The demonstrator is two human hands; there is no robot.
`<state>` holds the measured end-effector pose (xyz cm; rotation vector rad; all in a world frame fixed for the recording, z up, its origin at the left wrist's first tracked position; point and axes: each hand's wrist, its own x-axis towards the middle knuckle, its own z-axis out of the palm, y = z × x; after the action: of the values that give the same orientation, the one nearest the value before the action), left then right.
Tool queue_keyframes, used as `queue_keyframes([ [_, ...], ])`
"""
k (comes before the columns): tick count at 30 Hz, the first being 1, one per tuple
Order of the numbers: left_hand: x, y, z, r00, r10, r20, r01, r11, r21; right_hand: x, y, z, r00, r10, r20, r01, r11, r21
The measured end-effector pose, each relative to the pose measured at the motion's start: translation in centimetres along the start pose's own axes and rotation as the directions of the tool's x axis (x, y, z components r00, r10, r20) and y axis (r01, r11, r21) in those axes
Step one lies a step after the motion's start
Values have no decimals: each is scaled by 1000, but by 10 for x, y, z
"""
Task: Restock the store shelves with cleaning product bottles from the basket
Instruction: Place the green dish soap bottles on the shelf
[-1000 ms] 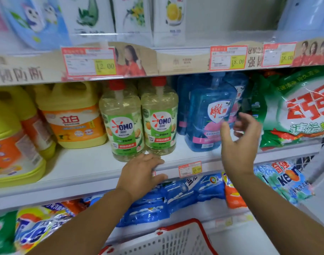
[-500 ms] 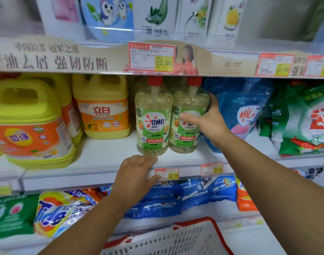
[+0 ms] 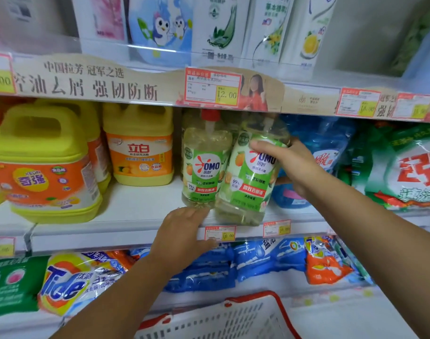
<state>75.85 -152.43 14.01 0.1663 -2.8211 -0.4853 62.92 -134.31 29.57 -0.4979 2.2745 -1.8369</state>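
Observation:
Two clear OMO bottles with green labels stand on the middle shelf (image 3: 140, 211). My right hand (image 3: 286, 162) grips the right OMO bottle (image 3: 250, 182), which is tilted with its base at the shelf's front edge. The left OMO bottle (image 3: 205, 165) stands upright beside it, touching it. My left hand (image 3: 182, 234) rests with relaxed fingers on the shelf's front edge, just below the left bottle. The white basket (image 3: 233, 319) with a red rim sits at the bottom of the view; its inside is mostly out of sight.
Yellow-and-orange detergent jugs (image 3: 47, 167) fill the shelf's left side. Blue refill pouches (image 3: 324, 152) and a green powder bag (image 3: 404, 172) crowd the right. Detergent bags, including Tide (image 3: 69, 285), lie on the lower shelf. White pouches (image 3: 221, 28) stand on the top shelf.
My right hand went from open air near the blue pouches to the right OMO bottle, gripped it, and tilted it toward the shelf's front edge. My left hand stayed on the shelf edge.

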Motion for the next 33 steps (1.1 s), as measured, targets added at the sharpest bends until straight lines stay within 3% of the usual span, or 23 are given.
queue_keyframes([
  [3, -10, 16, -19, 984, 60, 168, -22, 976, -216, -30, 5, 0, 997, 45, 68, -42, 998, -40],
  [5, -24, 33, -32, 959, 88, 270, 36, 905, -424, -56, 13, 2, 994, 35, 105, -32, 999, -23],
  [8, -44, 61, -42, 926, 100, 364, 189, 712, -676, -95, 26, 3, 991, 66, 114, -73, 996, 55],
  [12, -70, 80, -38, 943, 92, 319, 249, 440, -863, -140, 35, 3, 988, 108, 114, -125, 979, 160],
  [14, -84, 86, -39, 953, 81, 291, 231, 427, -874, -158, 34, 1, 987, 107, 121, -130, 970, 206],
  [17, -102, 97, -42, 978, -3, 207, 181, 495, -850, -177, 31, 0, 988, 100, 118, -120, 978, 173],
  [20, -116, 117, -49, 991, -95, 100, 137, 721, -679, -188, 30, 4, 998, 69, -4, -68, 990, 125],
  [23, -120, 126, -54, 996, -45, 83, 85, 817, -571, -192, 44, 2, 988, 37, -150, -5, 978, 208],
  [26, -118, 111, -54, 966, 24, 259, 153, 750, -643, -191, 55, -10, 992, 88, -93, -51, 936, 347],
  [29, -117, 95, -57, 837, 153, 526, 388, 511, -767, -183, 63, -26, 995, 79, 64, -99, 896, 433],
  [31, -113, 93, -55, 809, 194, 555, 424, 463, -779, -177, 67, -30, 988, 56, 144, -116, 883, 454],
  [33, -111, 98, -50, 848, 116, 518, 399, 504, -766, -171, 67, -32, 980, 66, 190, -143, 891, 431],
])
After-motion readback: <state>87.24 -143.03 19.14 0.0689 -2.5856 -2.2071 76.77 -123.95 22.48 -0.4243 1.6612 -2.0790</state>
